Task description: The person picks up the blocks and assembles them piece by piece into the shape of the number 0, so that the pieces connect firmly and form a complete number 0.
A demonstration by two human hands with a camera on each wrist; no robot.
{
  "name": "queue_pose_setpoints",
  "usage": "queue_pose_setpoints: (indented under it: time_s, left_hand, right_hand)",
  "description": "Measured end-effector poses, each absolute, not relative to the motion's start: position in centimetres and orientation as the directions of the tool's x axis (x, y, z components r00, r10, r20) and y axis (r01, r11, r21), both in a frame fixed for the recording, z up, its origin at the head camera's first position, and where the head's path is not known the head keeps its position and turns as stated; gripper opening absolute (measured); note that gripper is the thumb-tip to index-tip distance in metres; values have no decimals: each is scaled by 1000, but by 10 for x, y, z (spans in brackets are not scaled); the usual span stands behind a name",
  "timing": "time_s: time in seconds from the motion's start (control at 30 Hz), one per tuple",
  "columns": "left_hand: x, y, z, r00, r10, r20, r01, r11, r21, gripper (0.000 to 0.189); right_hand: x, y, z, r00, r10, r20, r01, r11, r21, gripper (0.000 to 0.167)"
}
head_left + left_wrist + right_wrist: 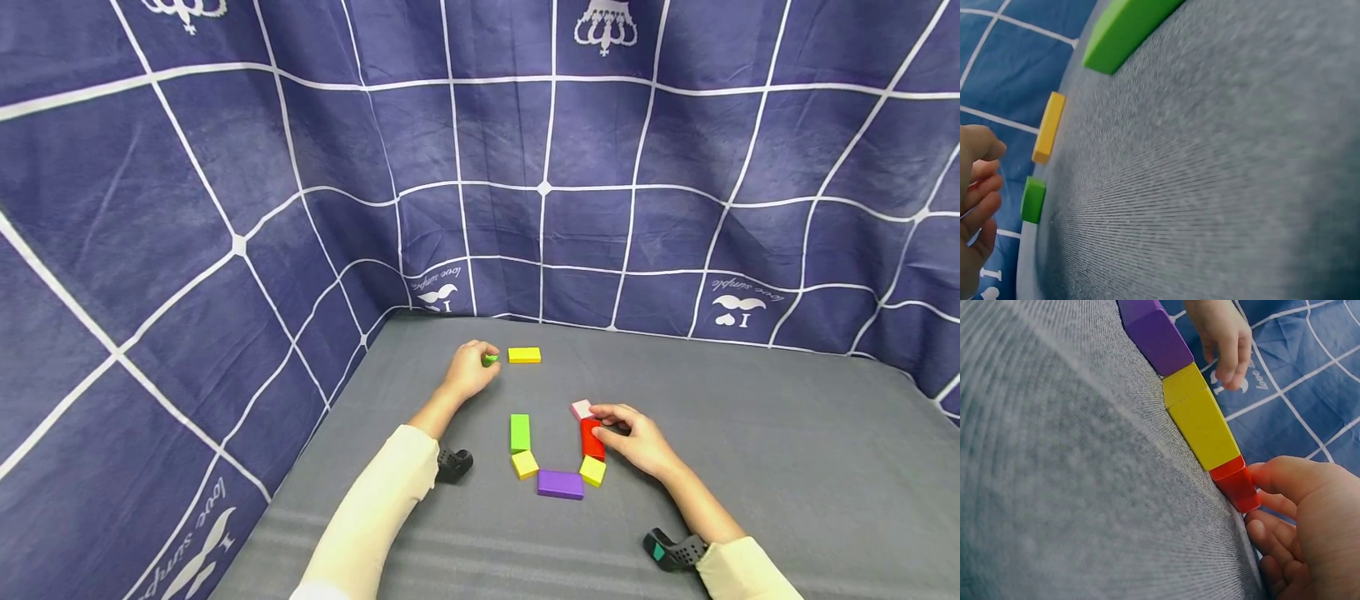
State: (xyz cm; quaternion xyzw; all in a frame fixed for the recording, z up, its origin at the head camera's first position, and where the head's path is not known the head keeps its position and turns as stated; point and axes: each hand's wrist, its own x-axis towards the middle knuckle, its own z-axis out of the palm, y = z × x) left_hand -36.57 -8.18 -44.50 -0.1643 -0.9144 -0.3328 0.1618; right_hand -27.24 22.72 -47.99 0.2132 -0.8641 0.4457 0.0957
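Note:
At the far left of the grey table, my left hand (471, 370) hovers around a small green block (490, 360), its fingers loosely bent. In the left wrist view a gap shows between that hand (979, 200) and the green block (1034, 200). My right hand (636, 437) is beside the red block (592, 440), thumb touching its side. Its index finger reaches the pink block (582, 409) at the red block's far end. In the right wrist view the thumb meets the red block (1236, 485); the pink block is hidden there.
A yellow block (524, 356) lies right of the left hand. Nearer, a long green block (520, 433), a small yellow block (524, 465), a purple block (560, 484) and another yellow block (592, 471) form a curved row with the red one. A blue curtain (495, 225) borders the table (750, 450).

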Motion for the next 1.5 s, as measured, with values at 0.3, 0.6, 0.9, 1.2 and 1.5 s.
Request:
queue_pose_setpoints:
  time_s: [0.3,0.6,0.9,1.2,1.5]
  left_hand:
    - [-376,-76,-445,-945,74,319,233,836,497,29]
    - [-381,-72,-457,-969,7,245,127,869,478,36]
    - [-379,-74,-459,-948,49,313,203,852,483,31]
    - [-366,-67,-454,-920,149,362,337,772,539,32]
    - [-356,-66,-455,-868,339,363,489,710,507,28]
  right_hand:
    - [-268,225,-472,-892,-282,352,-451,518,-727,31]
    - [-272,226,-482,-896,-276,347,-443,528,-724,30]
    - [-273,226,-482,-885,-283,369,-465,511,-723,29]
    - [-272,227,-481,-893,-273,357,-449,514,-731,30]
    - [-272,226,-480,-896,-271,352,-444,506,-740,30]
